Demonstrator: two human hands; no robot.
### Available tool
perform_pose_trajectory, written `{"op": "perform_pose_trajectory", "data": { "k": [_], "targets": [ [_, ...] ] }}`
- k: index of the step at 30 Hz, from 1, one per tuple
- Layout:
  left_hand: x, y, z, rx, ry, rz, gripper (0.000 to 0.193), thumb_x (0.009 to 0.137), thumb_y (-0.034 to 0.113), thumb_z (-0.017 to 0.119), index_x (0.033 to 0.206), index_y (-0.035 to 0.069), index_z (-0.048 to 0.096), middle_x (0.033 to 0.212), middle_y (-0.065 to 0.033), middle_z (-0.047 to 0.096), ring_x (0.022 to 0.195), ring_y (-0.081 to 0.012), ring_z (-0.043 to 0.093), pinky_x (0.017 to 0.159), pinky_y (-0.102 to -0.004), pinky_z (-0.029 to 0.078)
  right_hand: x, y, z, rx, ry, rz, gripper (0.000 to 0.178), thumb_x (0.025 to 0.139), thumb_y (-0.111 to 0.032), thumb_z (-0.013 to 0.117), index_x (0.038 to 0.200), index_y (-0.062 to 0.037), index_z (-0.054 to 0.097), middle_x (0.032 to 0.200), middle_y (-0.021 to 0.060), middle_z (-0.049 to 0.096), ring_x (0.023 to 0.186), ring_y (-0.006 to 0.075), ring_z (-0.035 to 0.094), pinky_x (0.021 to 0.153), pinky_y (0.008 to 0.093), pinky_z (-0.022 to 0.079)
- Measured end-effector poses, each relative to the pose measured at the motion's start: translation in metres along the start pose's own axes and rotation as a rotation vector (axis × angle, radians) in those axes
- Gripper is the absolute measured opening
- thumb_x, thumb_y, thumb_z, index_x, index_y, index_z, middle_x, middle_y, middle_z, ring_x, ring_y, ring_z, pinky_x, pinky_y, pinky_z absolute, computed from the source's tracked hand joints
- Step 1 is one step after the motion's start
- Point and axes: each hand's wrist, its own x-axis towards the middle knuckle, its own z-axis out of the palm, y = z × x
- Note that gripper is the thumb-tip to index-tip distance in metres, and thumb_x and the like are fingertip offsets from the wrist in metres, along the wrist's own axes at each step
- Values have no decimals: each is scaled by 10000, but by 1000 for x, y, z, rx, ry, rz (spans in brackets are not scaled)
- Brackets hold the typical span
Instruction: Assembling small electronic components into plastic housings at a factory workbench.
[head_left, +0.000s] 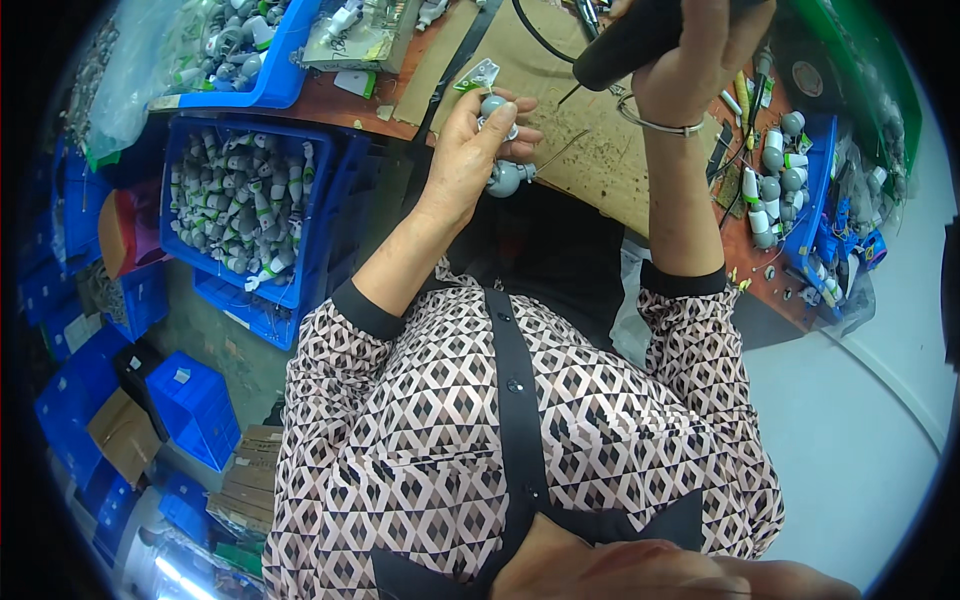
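My left hand (470, 150) is closed around a small grey-and-white rounded part (492, 104), its thumb pressed along it. A green-and-white plate (477, 76) sticks up just beyond the fingers. Below the same hand hangs a grey ball-shaped part (506, 178) with a thin wire; whether the hand grips it too is unclear. My right hand (690, 75) is wrapped around a black power tool (625, 48), whose thin metal bit points down-left toward the left hand, apart from the held part. The hand and the frame's edge hide the tool's far end.
A stained cardboard sheet (590, 165) covers the bench. At left, blue crates (172, 215) hold many grey-and-white parts, and a blue bin (285, 75) stands above. More parts (772, 190) lie at right beside a blue tray (822, 170) and a green bin (915, 110). A black cord (535, 38) crosses the top.
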Motion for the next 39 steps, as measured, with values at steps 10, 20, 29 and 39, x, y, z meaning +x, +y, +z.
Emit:
{"op": "perform_pose_trajectory", "data": {
  "k": [10,20,29,39],
  "targets": [
    [8,1,12,-79,-109,-45,294,952,265,487,1081,1,466,1146,-151,570,957,-206,625,748,-273,522,-4,-13,8,480,91,31,434,925,-371,494,1173,-30,394,857,99,537,590,119,515,487,222,447],
    [7,0,7,-132,-89,-104,338,951,290,490,1071,-25,494,1103,-153,584,1009,-216,608,791,-296,533,-14,-18,9,-81,33,12,487,916,-403,497,1193,-21,376,887,111,531,629,138,527,516,239,460],
    [8,2,7,-103,-76,-121,340,952,294,489,1060,-29,504,1095,-149,589,1012,-209,607,787,-287,535,-20,-19,9,-112,52,-26,578,895,-460,510,1225,-18,340,905,129,505,654,143,525,522,242,464],
    [7,2,7,-116,-72,-129,341,950,287,494,1065,-34,498,1080,-146,588,1006,-198,607,774,-278,537,-23,-18,10,-120,89,-1,614,881,-484,517,1215,-4,330,887,131,496,661,153,524,517,240,460]
  ]
}}
